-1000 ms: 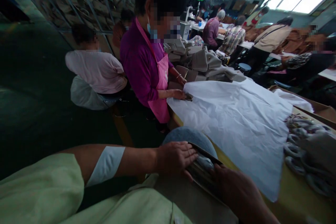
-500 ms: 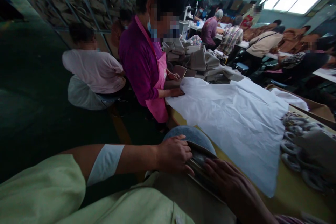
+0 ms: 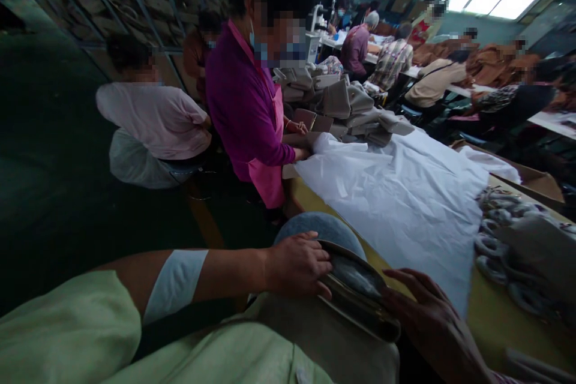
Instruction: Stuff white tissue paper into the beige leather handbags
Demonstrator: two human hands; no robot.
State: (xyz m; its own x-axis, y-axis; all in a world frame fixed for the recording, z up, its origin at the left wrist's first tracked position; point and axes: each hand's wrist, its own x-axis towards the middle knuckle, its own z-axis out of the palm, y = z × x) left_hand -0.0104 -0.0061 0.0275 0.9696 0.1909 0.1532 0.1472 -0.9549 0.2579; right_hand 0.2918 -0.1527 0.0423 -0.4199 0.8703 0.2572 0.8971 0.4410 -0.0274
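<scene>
A taupe bag lies in my lap at the table's near edge, its dark open mouth with a shiny rim facing up. My left hand presses on the left side of that opening, fingers curled over the rim. My right hand rests at the right end of the opening, fingers spread and touching the rim. A white bandage wraps my left forearm.
A large sheet of white paper covers the yellow table. Grey straps and bag parts lie at the right. A person in a pink apron stands at the table's far end beside stacked taupe bags. Other people sit behind.
My right hand has slid right along the bag's opening, uncovering the dark mouth. The person in the apron has pulled the white paper's corner in. My left hand stays put.
</scene>
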